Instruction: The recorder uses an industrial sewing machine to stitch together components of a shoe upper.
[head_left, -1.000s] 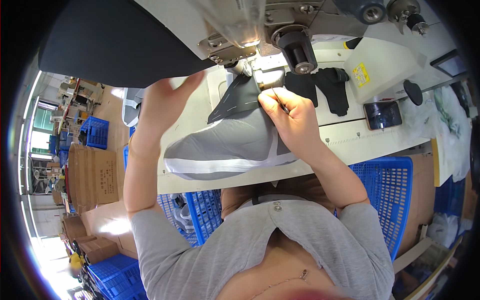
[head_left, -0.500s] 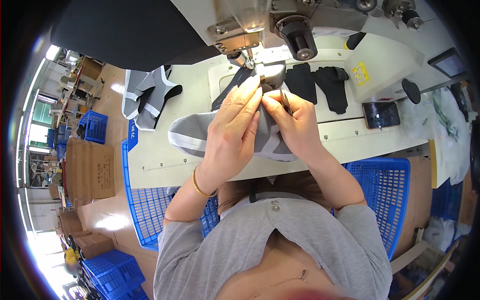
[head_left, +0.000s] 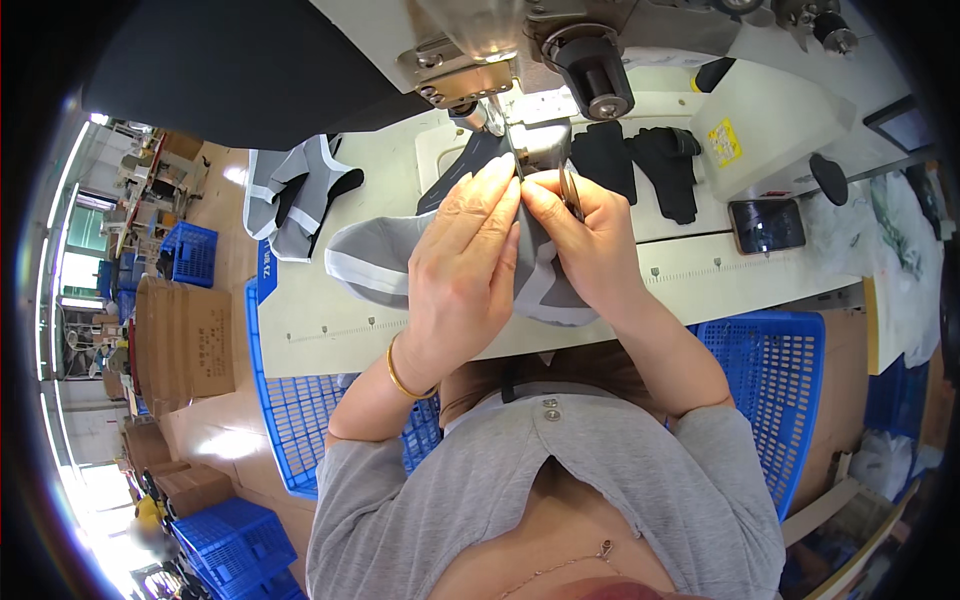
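Grey shoe upper (head_left: 375, 245): lying near the table's near edge, its white-banded end pointing toward the left edge, its middle hidden by the left hand.
Dark collar (head_left: 462, 168): rising from the upper toward the sewing machine (head_left: 465, 85), partly covered by fingers.
Left hand (head_left: 462, 270): spreading over the upper, fingers straight and close together, tips meeting the dark material; the view is not showing whether they are pinching.
Right hand (head_left: 588, 235): curling, thumb and forefinger closing together at the fabric's edge just beside the left fingertips, while holding a slim metal tool (head_left: 571, 192).
Table (head_left: 330, 345): carrying a second grey-and-white piece (head_left: 300, 195) at its left edge, and black fabric pieces (head_left: 664, 175) and a phone (head_left: 767, 226) toward its right end.
Blue basket (head_left: 775, 395): standing below the near edge, on the right.
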